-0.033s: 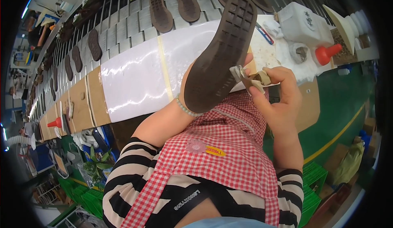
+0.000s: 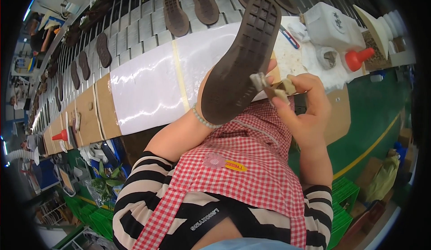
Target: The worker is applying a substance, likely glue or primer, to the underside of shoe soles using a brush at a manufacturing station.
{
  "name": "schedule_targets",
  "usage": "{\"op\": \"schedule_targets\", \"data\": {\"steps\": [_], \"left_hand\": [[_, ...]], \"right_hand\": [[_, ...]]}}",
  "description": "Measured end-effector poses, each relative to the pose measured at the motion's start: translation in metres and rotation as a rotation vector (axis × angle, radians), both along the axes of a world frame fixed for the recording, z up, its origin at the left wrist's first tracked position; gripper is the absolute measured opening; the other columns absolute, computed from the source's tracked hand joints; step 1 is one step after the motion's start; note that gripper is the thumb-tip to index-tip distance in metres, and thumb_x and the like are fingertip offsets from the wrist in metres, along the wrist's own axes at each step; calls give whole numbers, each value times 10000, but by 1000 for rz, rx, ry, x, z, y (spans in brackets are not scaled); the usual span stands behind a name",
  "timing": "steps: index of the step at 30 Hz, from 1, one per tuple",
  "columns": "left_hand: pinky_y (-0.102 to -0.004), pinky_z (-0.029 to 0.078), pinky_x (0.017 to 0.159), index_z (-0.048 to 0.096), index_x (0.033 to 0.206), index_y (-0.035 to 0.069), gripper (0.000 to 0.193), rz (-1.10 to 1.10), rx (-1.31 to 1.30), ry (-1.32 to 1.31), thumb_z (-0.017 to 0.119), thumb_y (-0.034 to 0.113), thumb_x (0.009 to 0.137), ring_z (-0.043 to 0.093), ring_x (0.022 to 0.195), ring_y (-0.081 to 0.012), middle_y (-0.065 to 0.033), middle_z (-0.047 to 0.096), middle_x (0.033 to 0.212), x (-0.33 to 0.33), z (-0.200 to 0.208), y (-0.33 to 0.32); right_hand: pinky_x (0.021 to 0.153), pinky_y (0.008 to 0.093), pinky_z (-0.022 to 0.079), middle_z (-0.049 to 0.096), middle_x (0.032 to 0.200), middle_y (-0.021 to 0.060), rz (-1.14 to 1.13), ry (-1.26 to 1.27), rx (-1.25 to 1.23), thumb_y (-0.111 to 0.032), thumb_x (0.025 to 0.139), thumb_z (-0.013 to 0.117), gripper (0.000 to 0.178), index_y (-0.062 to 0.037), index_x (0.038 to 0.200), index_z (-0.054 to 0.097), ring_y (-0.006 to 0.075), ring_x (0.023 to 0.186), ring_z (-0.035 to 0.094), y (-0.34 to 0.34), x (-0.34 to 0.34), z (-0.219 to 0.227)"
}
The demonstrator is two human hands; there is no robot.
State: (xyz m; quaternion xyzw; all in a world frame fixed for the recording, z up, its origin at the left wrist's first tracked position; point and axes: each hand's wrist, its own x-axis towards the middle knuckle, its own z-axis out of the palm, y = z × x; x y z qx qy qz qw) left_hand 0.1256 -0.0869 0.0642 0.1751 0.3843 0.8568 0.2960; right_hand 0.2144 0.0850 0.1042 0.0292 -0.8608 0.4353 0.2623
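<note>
A dark brown shoe sole (image 2: 240, 66) is held up in front of me, its gridded toe end pointing away. My left hand (image 2: 272, 65) is closed round it from behind; most of that hand is hidden, with fingertips showing at the sole's right edge. Between thumb and fingers, my right hand (image 2: 312, 111) pinches a small brush-like tool (image 2: 269, 88) with a pale, stubby tip and cream wrapping on its handle. The blurred tip is over the sole's right edge; whether it touches, I cannot tell.
More soles (image 2: 176, 15) lie on the slatted metal conveyor (image 2: 134, 39). A white plastic-covered board (image 2: 148, 88) runs along its near side. To the right are a utility knife (image 2: 289, 37), a white jug (image 2: 330, 28), a tape roll (image 2: 329, 58) and a red-capped bottle (image 2: 359, 59).
The tool's tip has shifted slightly left over the sole and is more blurred. The left hand and the sole stay nearly still.
</note>
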Motion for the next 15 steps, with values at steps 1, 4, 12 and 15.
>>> {"op": "schedule_targets", "data": {"steps": [1,4,12,15], "left_hand": [[-331,541,1031,450,1380,-29,472,31,-105,69,629,-29,943,550,1308,-252,-162,560,1368,3,1,0],[-313,544,992,457,1391,-14,507,55,-265,317,664,-6,929,592,1254,-228,-140,605,1317,-1,-10,0],[-289,519,876,616,1232,29,373,274,-622,811,747,71,886,655,1016,-158,-77,688,1131,2,1,2],[-302,522,876,613,1241,34,414,284,-764,861,776,119,870,659,1000,-178,-76,687,1135,-2,-19,5]], "right_hand": [[766,344,490,647,898,70,-4,1,1,-51,668,843,392,-55,1023,678,240,836,616,0,0,1],[773,334,485,647,918,83,89,56,125,-46,663,844,406,-44,1031,672,226,849,613,1,0,1],[771,343,484,643,917,84,40,67,110,-37,668,832,411,-31,1043,663,238,836,607,11,-5,6],[772,347,483,644,920,84,-29,83,162,-46,668,833,426,-34,1058,662,243,842,610,20,-14,10]]}}
